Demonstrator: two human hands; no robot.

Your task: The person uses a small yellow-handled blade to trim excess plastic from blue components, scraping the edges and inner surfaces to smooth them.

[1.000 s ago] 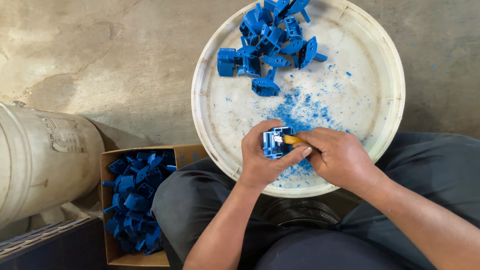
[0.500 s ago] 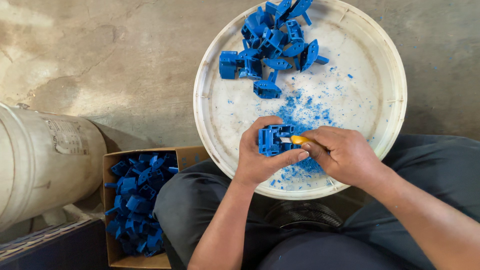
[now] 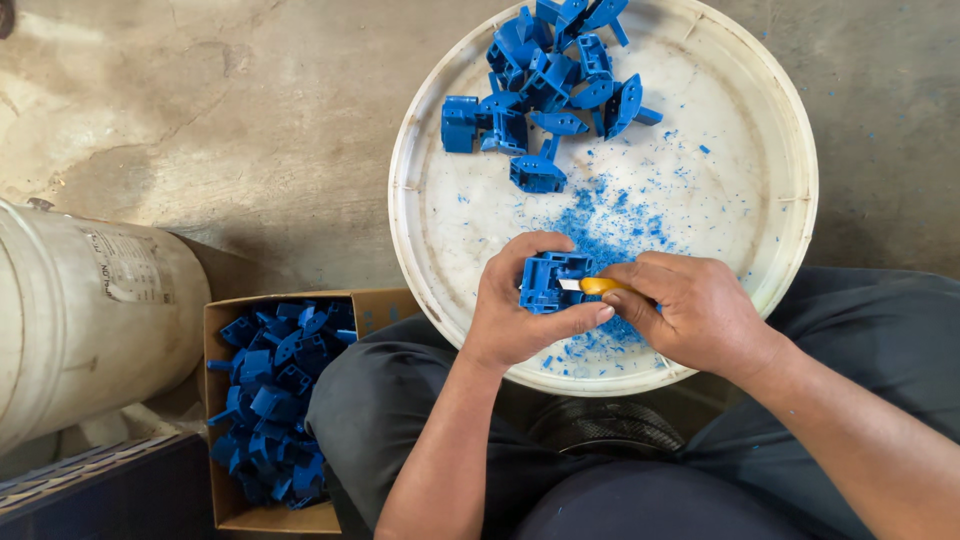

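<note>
Blue moulded plastic part (image 3: pixel 547 281), boxy with open cavities, gripped upright over white round tray's near edge; small yellow-handled knife (image 3: pixel 598 286), blade tip touching part's right side.

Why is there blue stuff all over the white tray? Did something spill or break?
Blue crumbs lie scattered over the round white tray, thickest by the hands. The left hand holds a blue part and the right hand puts a yellow-handled blade to it. No part looks broken.
</note>
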